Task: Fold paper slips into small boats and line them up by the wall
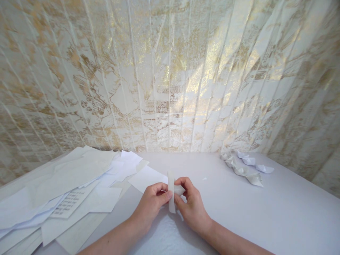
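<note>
Above the white table, near its middle, I hold a small folded piece of white paper [171, 203] between both hands. A narrow strip of it stands almost upright, and a pointed flap juts out to the right. My left hand [152, 203] pinches the strip from the left, thumb on the near face. From the right, my right hand [192, 205] grips the pointed part between thumb and fingers. Some fingertips are hidden behind the paper.
A loose pile of paper sheets [69, 177] spreads over the table's left side, one sheet bearing printed text [70, 202]. Several small folded paper boats [249, 161] lie at the back right. A patterned curtain [170, 78] hangs along the table's far edge.
</note>
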A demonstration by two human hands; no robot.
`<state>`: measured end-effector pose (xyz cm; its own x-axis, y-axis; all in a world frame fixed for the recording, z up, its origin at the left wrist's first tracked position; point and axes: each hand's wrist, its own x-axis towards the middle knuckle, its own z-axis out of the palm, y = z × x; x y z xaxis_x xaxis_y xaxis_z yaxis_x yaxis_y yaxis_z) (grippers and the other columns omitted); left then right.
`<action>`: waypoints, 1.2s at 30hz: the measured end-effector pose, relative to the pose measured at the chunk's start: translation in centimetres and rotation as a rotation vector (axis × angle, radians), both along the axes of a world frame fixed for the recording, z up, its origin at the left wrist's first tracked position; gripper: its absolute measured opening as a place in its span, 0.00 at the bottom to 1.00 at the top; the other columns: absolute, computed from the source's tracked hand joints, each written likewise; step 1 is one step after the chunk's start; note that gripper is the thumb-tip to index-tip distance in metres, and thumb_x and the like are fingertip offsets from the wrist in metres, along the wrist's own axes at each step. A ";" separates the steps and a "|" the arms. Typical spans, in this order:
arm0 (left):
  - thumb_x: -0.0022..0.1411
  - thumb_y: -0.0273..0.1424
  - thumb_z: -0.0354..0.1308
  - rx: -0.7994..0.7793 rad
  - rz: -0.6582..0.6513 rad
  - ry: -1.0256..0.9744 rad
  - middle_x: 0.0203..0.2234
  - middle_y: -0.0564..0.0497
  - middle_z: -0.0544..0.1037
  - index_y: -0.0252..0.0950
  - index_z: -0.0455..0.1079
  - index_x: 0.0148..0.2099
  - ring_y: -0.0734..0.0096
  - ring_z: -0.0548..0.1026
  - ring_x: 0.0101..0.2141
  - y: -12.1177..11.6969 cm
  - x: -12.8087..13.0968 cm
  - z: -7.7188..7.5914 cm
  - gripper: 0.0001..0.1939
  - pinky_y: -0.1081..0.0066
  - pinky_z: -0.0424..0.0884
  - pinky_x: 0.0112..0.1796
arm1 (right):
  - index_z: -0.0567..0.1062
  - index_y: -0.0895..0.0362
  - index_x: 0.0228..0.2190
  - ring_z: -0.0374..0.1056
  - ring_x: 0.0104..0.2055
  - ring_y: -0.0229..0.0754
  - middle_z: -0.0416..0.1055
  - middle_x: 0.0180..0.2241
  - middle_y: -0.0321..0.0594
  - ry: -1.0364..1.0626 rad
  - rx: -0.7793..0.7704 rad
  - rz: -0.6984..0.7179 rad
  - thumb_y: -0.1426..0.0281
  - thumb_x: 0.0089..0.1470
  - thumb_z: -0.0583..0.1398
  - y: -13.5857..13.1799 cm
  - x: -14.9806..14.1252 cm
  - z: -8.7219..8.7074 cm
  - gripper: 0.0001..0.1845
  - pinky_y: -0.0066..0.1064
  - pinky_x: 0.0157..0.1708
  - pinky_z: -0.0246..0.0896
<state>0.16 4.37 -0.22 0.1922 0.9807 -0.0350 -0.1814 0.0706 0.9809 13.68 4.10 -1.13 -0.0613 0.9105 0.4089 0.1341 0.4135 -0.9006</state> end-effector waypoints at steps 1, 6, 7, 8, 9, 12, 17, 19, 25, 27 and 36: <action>0.46 0.31 0.62 -0.017 -0.013 -0.038 0.16 0.56 0.69 0.33 0.68 0.23 0.77 0.64 0.20 0.1 0.0 0.0 0.08 0.76 0.58 0.24 | 0.65 0.55 0.33 0.61 0.28 0.37 0.65 0.27 0.34 0.009 0.026 0.042 0.74 0.43 0.58 -0.2 0.0 0.2 0.11 0.27 0.29 0.59; 0.43 0.38 0.65 -0.053 -0.140 -0.255 0.25 0.51 0.75 0.34 0.73 0.34 0.70 0.69 0.29 0.7 -0.3 0.4 0.15 0.72 0.62 0.33 | 0.68 0.55 0.37 0.62 0.34 0.40 0.66 0.31 0.38 0.276 -0.046 0.256 0.59 0.53 0.54 -0.3 0.1 1.0 0.14 0.32 0.36 0.57; 0.42 0.38 0.66 -0.056 -0.166 -0.290 0.26 0.50 0.75 0.34 0.73 0.35 0.69 0.70 0.30 0.8 -0.4 0.4 0.17 0.71 0.62 0.36 | 0.70 0.56 0.34 0.62 0.32 0.39 0.67 0.29 0.38 0.320 -0.108 0.267 0.58 0.52 0.54 -0.3 0.0 1.1 0.15 0.32 0.35 0.56; 0.42 0.38 0.66 -0.061 -0.190 -0.319 0.27 0.50 0.75 0.35 0.73 0.37 0.69 0.70 0.30 0.9 -0.4 0.4 0.19 0.69 0.62 0.37 | 0.71 0.57 0.30 0.62 0.30 0.39 0.67 0.27 0.37 0.350 -0.167 0.281 0.57 0.52 0.55 -0.2 -0.1 1.1 0.16 0.31 0.34 0.55; 0.41 0.38 0.67 -0.067 -0.213 -0.342 0.27 0.49 0.75 0.35 0.73 0.38 0.68 0.70 0.30 0.9 -0.5 0.4 0.20 0.69 0.62 0.37 | 0.71 0.57 0.28 0.61 0.28 0.38 0.67 0.25 0.37 0.376 -0.221 0.295 0.56 0.50 0.56 -0.2 -0.2 1.2 0.16 0.30 0.32 0.55; 0.42 0.38 0.67 -0.087 -0.269 -0.376 0.24 0.50 0.73 0.35 0.73 0.40 0.70 0.68 0.27 0.9 -0.5 0.3 0.21 0.69 0.62 0.33 | 0.71 0.58 0.27 0.59 0.25 0.36 0.65 0.22 0.34 0.465 -0.344 0.350 0.58 0.45 0.61 -0.4 -0.5 1.3 0.15 0.28 0.27 0.52; 0.43 0.35 0.67 -0.091 -0.329 -0.373 0.27 0.48 0.74 0.34 0.74 0.39 0.68 0.69 0.29 0.7 -0.5 0.2 0.19 0.70 0.63 0.32 | 0.70 0.58 0.25 0.57 0.24 0.33 0.63 0.22 0.32 0.625 -0.486 0.423 0.62 0.38 0.66 -0.8 -0.7 1.7 0.14 0.25 0.26 0.51; 0.44 0.34 0.66 -0.084 -0.333 -0.369 0.25 0.49 0.74 0.34 0.74 0.34 0.69 0.70 0.29 0.7 -0.6 0.1 0.13 0.71 0.62 0.34 | 0.70 0.59 0.24 0.57 0.24 0.33 0.63 0.22 0.32 0.686 -0.521 0.455 0.64 0.36 0.67 -0.8 -0.7 1.8 0.14 0.25 0.26 0.51; 0.44 0.33 0.66 -0.070 -0.328 -0.379 0.23 0.49 0.74 0.31 0.73 0.28 0.70 0.69 0.27 0.9 -0.8 0.0 0.10 0.72 0.62 0.33 | 0.69 0.55 0.31 0.61 0.23 0.35 0.67 0.21 0.31 0.743 -0.527 0.466 0.67 0.33 0.69 -0.4 -0.5 1.7 0.21 0.26 0.26 0.52; 0.44 0.34 0.67 -0.060 -0.301 -0.396 0.23 0.50 0.74 0.32 0.72 0.29 0.71 0.69 0.26 1.1 -0.8 -0.1 0.11 0.71 0.62 0.34 | 0.68 0.53 0.33 0.62 0.23 0.36 0.68 0.21 0.30 0.751 -0.495 0.419 0.67 0.32 0.69 -0.2 -0.4 1.6 0.23 0.27 0.27 0.53; 0.36 0.30 0.69 -0.012 -0.116 -0.380 0.21 0.56 0.72 0.36 0.67 0.28 0.74 0.69 0.25 1.0 -0.6 0.2 0.16 0.74 0.63 0.29 | 0.73 0.56 0.27 0.63 0.24 0.36 0.69 0.23 0.33 0.725 -0.429 0.314 0.69 0.30 0.69 0.6 -0.3 0.6 0.16 0.28 0.28 0.55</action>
<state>-0.46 5.35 -0.04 0.3034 0.9516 0.0487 -0.5213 0.1230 0.8445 13.41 4.69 -0.51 -0.1919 0.9787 0.0726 -0.5898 -0.0559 -0.8056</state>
